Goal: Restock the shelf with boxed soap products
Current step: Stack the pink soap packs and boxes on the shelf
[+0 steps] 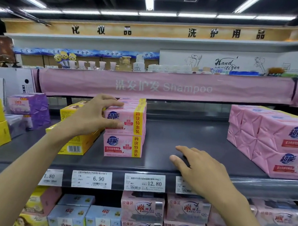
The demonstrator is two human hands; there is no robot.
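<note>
Presently: dark shelf (188, 136), middle tier. Upper pink soap pack (127, 118) sits stacked on a second pink pack (121, 145), just beside yellow boxes (77, 141). Left hand (90, 117): fingers curled over its top, thumb on its front, gripping. Right hand (199, 168): fingers spread, relaxed, holding nothing, at the shelf's front edge. Larger pink packs (281, 144) are stacked at far right.
</note>
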